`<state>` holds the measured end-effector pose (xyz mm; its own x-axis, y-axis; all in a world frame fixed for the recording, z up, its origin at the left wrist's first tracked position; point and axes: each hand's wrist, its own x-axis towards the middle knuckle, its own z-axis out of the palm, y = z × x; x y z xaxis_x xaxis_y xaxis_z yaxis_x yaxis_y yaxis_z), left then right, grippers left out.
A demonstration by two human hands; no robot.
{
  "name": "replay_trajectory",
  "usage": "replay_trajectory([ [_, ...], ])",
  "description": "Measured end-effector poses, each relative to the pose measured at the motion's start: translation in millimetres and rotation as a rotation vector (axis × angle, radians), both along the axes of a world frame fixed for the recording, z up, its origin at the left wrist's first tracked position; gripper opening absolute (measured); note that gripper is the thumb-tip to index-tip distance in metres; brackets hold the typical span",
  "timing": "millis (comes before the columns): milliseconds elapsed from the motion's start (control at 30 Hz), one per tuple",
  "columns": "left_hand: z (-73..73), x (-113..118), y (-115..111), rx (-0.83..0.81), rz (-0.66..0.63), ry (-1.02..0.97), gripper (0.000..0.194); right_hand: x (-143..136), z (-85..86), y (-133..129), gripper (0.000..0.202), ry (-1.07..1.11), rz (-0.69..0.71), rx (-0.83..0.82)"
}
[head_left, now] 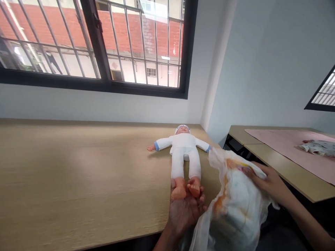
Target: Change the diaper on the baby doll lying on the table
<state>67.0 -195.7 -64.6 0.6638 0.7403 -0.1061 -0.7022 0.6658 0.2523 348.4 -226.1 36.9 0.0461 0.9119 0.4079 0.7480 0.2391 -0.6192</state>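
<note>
A baby doll [185,139] in a white suit with blue cuffs and a white cap lies on its back on the wooden table, feet towards me. My left hand [184,212] is palm up beneath the doll's feet, its fingers curled around them from below. My right hand [267,181] grips the upper side of a thin white plastic bag [235,198] with orange and yellow print. Whitish contents show through the bag, but blur hides what they are. The bag hangs over the table's right front edge, beside my left forearm.
The wooden table [78,174] runs along the wall under a barred window [143,45]. Across a gap to the right stands another table with a pink cloth [282,143] and a crumpled patterned cloth [319,147] on it.
</note>
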Motion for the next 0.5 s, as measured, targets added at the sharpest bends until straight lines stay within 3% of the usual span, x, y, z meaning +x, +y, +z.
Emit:
replay_trajectory([
  [100,4.5,-1,0,0.055,0.021,0.042,0.046,20,33.1,21,0.047,-0.153,-0.184,0.109],
  [200,8.7,-1,1,0.074,0.015,0.064,0.043,35,69.6,24,0.051,-0.289,-0.415,0.294],
  [300,10.7,-1,2,0.086,0.009,0.051,0.043,42,86.8,20,0.049,-0.412,-0.527,0.499],
  [367,11.6,-1,3,0.093,0.014,0.047,0.041,39,75.0,20,0.047,-0.443,-0.464,0.571],
  [400,12.6,-1,3,0.096,0.014,0.046,0.041,34,60.8,22,0.044,-0.443,-0.388,0.555],
  [433,14.2,-1,3,0.101,0.011,0.044,0.04,28,41.4,24,0.041,-0.425,-0.285,0.516],
  [500,20.1,-1,5,0.118,-0.014,0.035,0.042,12,-9.1,28,0.033,-0.445,-0.065,0.284],
])
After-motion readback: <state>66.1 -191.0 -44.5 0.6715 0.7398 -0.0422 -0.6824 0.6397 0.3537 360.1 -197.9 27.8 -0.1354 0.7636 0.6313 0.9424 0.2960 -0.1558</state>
